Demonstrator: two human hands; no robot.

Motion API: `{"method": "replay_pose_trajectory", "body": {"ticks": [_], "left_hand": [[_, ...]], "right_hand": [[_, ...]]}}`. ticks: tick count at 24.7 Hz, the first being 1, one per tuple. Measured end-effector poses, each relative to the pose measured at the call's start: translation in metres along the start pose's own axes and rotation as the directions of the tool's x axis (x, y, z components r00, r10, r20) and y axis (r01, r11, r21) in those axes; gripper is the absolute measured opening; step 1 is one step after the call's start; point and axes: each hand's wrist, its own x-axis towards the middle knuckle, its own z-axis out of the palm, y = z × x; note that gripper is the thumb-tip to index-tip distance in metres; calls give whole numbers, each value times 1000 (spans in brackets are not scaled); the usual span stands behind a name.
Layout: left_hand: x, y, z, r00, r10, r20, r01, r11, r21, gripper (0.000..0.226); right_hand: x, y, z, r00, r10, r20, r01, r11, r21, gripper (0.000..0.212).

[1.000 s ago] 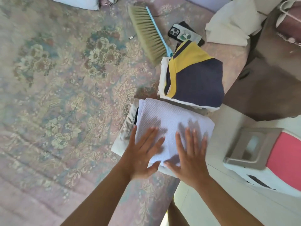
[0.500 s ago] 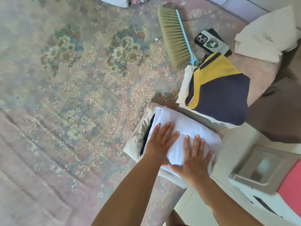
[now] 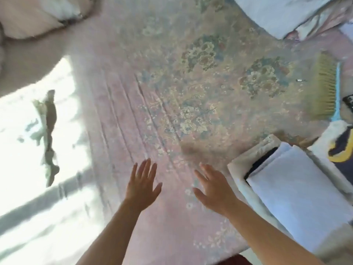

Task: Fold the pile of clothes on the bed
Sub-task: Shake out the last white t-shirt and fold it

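- Both hands lifted off white folded cloth (image 3: 298,188), now right of right hand (image 3: 215,190).
- Left hand (image 3: 142,185) and right hand spread flat, empty, over bedspread (image 3: 172,92).

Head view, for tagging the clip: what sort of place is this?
Most likely a bedroom. A floral bedspread covers a bed, a pillow lies at its top, and a stack of folded clothes sits at the edge.

1. Two hands: left (image 3: 142,185) and right (image 3: 215,188), both with straight fingers, holding nothing.
2. Two stacks of folded clothes: one white-topped (image 3: 298,190), one navy and yellow (image 3: 342,148).
3. One brush (image 3: 322,87).
4. One unfolded garment (image 3: 48,134), blurred.
5. One pillow (image 3: 277,12).
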Motion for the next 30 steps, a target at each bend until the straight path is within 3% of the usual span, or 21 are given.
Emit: {"method": "replay_pose_trajectory", "body": {"ticks": [3,6,9,11,13,16,19,21,25,27,30], "left_hand": [[-65,-96,46,978,-209,2,209,976,-63,66],[-124,-181,105,911,-406,75,411,908,-80,66],[-177,-251,165,708,-683,183,703,707,-80,94],[-182,-270,191,626,-719,302,765,641,-60,88],[-203,-306,246,533,-692,486,824,554,-116,83],[-179,-291,236,626,-646,437,768,607,-202,82],[-192,-301,249,647,-666,372,761,598,-252,81],[-196,-302,252,656,-664,357,754,593,-283,81],[-195,-302,253,636,-674,376,769,594,-237,83],[-199,-296,246,641,-686,343,761,627,-166,86],[-211,-276,224,722,-665,191,692,694,-199,83]], "right_hand": [[70,-105,19,968,-242,59,245,969,-41,63],[125,-209,62,909,-405,100,416,897,-152,62],[173,-282,104,867,-480,130,497,831,-250,59],[200,-311,111,850,-515,111,524,802,-287,58],[246,-389,151,783,-602,156,613,706,-355,60],[278,-418,131,734,-677,59,648,671,-360,54],[303,-471,152,704,-680,205,687,579,-439,33],[308,-479,161,744,-606,281,664,630,-402,30],[283,-454,156,716,-603,351,687,698,-203,24],[254,-429,140,741,-536,405,584,812,5,23],[206,-398,103,800,-509,319,447,859,248,20]]}}
